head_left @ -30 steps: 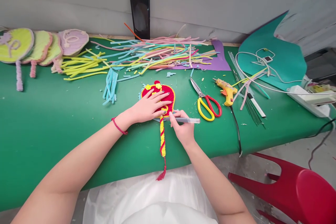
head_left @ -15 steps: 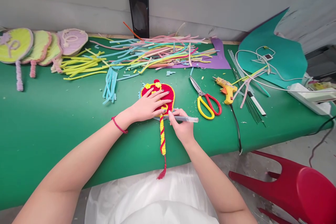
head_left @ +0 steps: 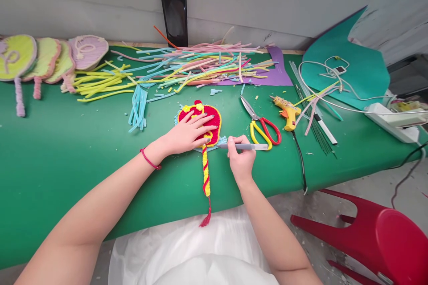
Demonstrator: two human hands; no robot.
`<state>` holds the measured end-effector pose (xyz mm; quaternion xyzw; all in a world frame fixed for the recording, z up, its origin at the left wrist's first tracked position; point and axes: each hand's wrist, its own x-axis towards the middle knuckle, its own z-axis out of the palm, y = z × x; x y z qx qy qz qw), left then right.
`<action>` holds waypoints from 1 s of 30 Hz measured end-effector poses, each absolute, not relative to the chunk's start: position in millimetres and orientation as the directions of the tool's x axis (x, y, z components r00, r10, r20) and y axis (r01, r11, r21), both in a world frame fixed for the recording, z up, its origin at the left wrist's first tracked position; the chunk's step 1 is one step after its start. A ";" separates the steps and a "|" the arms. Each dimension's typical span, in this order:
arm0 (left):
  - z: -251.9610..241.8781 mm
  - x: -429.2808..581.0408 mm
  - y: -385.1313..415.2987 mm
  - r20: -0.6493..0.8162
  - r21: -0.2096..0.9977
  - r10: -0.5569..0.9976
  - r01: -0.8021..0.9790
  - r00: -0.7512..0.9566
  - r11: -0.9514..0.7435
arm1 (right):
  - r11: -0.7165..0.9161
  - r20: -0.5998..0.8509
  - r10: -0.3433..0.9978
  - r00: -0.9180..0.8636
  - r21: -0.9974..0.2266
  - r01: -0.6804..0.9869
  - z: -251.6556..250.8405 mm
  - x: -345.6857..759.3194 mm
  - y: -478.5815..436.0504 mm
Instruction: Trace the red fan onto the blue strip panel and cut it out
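Note:
My left hand (head_left: pixel 187 133) lies flat with fingers spread on a red fan (head_left: pixel 214 118) edged in yellow, with yellow flowers near its top. The fan's handle (head_left: pixel 206 173), yellow wound with red, points toward me and ends in a red tassel (head_left: pixel 205 219). Blue fuzzy strips (head_left: pixel 222 141) stick out from under the fan at its lower right and left edge. Just right of the fan, my right hand (head_left: pixel 241 158) is closed around a grey pen (head_left: pixel 249 146). The pen lies nearly level, its tip toward the blue strips by the fan's lower edge.
Open scissors (head_left: pixel 265 129) and a yellow glue gun (head_left: pixel 286 112) lie to the right. Behind are heaps of coloured pipe cleaners (head_left: pixel 200 67), and a phone (head_left: pixel 174 15) leans on the wall. Finished-looking fans (head_left: pixel 88 51) sit at far left. A power strip (head_left: pixel 389 120) and red stool (head_left: pixel 397 240) are right.
My right hand has moved right with the pen, away from the fan's edge, uncovering blue strips there. My left hand stays on the fan. The whole view has shifted slightly.

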<state>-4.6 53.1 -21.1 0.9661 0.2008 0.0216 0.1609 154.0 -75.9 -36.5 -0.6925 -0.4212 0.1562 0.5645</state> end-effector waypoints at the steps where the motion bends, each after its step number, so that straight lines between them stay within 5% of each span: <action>1: -21.5 -4.6 53.2 -0.021 0.321 0.396 0.381 0.918 -0.867 | -0.006 0.264 0.766 0.586 -0.909 0.417 -36.6 153.9 -75.8; 10: -21.6 -4.3 53.9 -0.023 0.315 0.390 0.377 0.920 -0.871 | -0.022 0.266 0.816 0.513 -0.872 0.488 -35.5 151.3 -73.8; 17: -21.7 -3.9 51.9 -0.017 0.341 0.396 0.377 0.918 -0.861 | -0.056 0.241 0.743 0.624 -0.908 0.416 -35.7 153.6 -76.1; 25: -4.0 -14.3 63.1 0.102 0.502 0.440 0.336 0.892 -0.797 | -0.032 0.145 0.670 0.728 -0.974 0.223 -31.8 157.3 -75.8; 30: 5.0 -28.2 75.3 0.050 0.552 0.440 0.342 0.897 -0.761 | 0.022 0.151 0.784 0.602 -0.976 0.216 -15.6 148.2 -75.4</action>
